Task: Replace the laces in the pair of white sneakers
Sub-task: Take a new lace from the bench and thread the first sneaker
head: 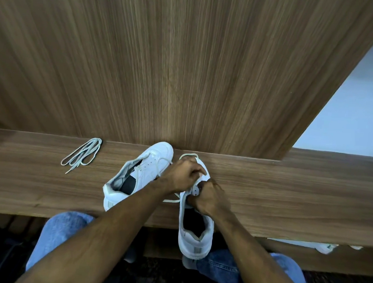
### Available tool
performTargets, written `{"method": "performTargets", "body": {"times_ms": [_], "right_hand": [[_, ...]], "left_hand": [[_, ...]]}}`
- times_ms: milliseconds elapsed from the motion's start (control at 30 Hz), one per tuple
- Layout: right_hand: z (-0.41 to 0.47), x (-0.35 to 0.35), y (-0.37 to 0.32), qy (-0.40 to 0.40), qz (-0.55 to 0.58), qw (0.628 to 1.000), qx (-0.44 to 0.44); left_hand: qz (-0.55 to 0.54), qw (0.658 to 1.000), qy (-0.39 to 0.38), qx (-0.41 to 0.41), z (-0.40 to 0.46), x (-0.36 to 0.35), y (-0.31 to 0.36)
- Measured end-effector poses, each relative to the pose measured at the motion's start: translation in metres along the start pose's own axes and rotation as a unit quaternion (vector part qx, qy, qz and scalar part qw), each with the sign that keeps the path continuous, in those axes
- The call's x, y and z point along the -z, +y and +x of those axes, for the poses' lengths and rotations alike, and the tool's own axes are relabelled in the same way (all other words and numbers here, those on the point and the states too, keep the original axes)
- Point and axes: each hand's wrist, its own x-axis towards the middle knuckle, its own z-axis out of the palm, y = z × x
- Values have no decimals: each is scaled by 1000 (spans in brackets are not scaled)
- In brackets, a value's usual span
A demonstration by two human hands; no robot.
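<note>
Two white sneakers sit on a wooden ledge (266, 191). The left sneaker (143, 173) lies tilted on its side, toe against the wall. The right sneaker (194, 228) stands upright with its heel hanging over the ledge's front edge. My left hand (182, 176) is curled over its toe end, pinching a white lace (188, 155) that loops out beyond the toe. My right hand (211, 198) grips the eyelet flap at the tongue. A loose lace end (171, 200) trails left of the shoe. A spare bundle of laces (82, 155) lies far left.
A wood-panelled wall (186, 64) rises directly behind the ledge. A pale floor or surface (355, 113) shows at the right. My knees in blue jeans (62, 232) are below the ledge. A white scrap (326, 247) lies under the ledge at right.
</note>
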Motion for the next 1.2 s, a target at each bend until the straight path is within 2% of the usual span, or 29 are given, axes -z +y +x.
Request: {"method": "performTargets", "body": {"times_ms": [100,233,333,433,767,1000,1200], "right_hand": [[5,2,0,23,23,999,-26],[10,5,21,3,158,986,-54],[12,5,32,-4,280,957,-74],[14,2,35,-23,341,935,-93],[9,4,37,-50,376,921,-89],[8,5,38,-54,384,919,-68],[16,11,42,-58,405,909,-84]], "left_hand": [[41,998,-25,41,-3,-8,-2],[22,996,-13,90,-4,-8,-5],[31,993,-32,112,-5,-10,-6],[34,987,-26,154,-4,-13,-3],[56,974,15,219,3,-37,8],[75,968,34,239,6,-42,10],[57,963,57,257,8,-43,12]]}}
